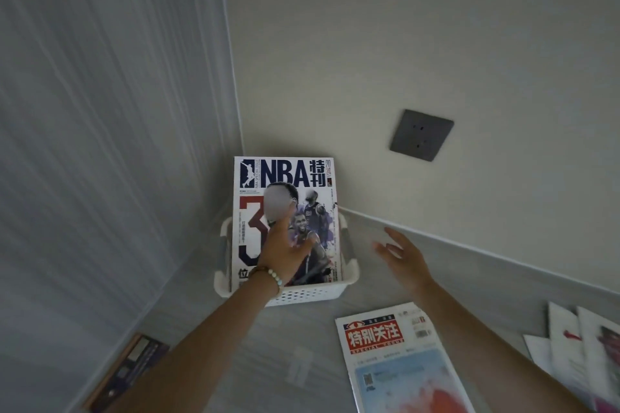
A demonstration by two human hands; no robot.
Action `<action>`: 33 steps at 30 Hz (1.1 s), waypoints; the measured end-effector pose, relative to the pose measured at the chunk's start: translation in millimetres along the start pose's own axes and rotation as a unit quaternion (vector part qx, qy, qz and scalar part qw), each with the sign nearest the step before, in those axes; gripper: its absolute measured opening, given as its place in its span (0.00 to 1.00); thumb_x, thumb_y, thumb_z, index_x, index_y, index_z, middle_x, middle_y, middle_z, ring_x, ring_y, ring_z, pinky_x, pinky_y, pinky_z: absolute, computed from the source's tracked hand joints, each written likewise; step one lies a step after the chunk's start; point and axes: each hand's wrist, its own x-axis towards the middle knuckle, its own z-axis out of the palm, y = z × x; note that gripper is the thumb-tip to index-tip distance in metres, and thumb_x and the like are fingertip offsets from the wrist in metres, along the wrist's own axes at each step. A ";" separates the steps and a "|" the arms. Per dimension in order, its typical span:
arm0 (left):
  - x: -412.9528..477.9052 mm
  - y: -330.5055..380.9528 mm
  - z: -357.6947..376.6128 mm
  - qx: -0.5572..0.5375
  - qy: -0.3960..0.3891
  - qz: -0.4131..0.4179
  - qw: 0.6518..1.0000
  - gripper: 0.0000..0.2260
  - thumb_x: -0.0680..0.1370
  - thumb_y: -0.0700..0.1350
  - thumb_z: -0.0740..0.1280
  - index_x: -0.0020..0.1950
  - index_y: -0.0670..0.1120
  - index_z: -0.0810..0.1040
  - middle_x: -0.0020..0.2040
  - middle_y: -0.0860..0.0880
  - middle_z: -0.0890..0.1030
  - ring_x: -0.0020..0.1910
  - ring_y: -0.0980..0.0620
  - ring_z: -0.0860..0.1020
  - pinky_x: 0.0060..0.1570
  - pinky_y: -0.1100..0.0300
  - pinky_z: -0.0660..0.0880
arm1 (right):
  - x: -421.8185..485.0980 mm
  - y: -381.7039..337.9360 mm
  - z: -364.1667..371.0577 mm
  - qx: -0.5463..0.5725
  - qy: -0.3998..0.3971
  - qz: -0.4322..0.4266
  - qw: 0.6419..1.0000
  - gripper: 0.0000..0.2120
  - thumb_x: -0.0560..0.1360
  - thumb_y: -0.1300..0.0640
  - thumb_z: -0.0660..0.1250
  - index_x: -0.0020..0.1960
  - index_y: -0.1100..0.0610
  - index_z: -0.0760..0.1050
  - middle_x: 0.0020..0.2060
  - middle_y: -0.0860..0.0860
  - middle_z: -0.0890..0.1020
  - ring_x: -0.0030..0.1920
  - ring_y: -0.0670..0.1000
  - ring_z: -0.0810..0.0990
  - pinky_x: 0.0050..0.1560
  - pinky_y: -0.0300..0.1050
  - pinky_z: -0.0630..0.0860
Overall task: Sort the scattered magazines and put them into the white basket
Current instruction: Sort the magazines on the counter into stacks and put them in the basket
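Note:
A white perforated basket (303, 296) sits in the corner where two walls meet. Upright inside it stands an NBA magazine (285, 174), its cover facing me. My left hand (285, 245), with a bead bracelet at the wrist, rests on that cover with fingers stretched upward. Just right of the basket my right hand (402, 256) hovers with spread fingers and holds nothing. A magazine with a red title block (399, 365) lies flat on the grey surface, nearer to me on the right.
Several white magazines (583, 342) lie overlapped at the right edge. A dark book with a wooden-coloured border (129, 370) lies at the lower left by the wall. A dark wall socket (421, 135) sits on the right wall above the basket.

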 end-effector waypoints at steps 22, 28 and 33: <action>-247.9 180.9 415.0 0.018 -0.420 0.014 0.907 0.27 0.75 0.53 0.65 0.71 0.46 0.63 0.67 0.47 0.70 0.63 0.50 0.70 0.60 0.58 0.69 | -319.9 257.1 -440.3 0.021 0.285 0.238 0.928 0.33 0.71 0.53 0.71 0.72 0.55 0.61 0.71 0.56 0.67 0.69 0.59 0.67 0.68 0.55 0.63; -309.1 190.1 482.8 0.086 -0.491 0.030 0.866 0.28 0.76 0.55 0.63 0.72 0.46 0.60 0.71 0.46 0.67 0.68 0.47 0.68 0.65 0.56 0.67 | -374.3 307.2 -464.7 0.094 0.327 0.304 0.890 0.41 0.68 0.49 0.73 0.74 0.54 0.56 0.74 0.56 0.60 0.72 0.60 0.62 0.69 0.58 0.61; -332.1 186.8 511.8 0.167 -0.461 0.082 0.868 0.29 0.75 0.52 0.66 0.72 0.45 0.61 0.69 0.46 0.69 0.67 0.46 0.69 0.66 0.55 0.67 | -379.7 325.9 -459.9 0.123 0.302 0.293 0.899 0.41 0.66 0.54 0.75 0.73 0.55 0.59 0.70 0.55 0.67 0.70 0.58 0.66 0.70 0.60 0.63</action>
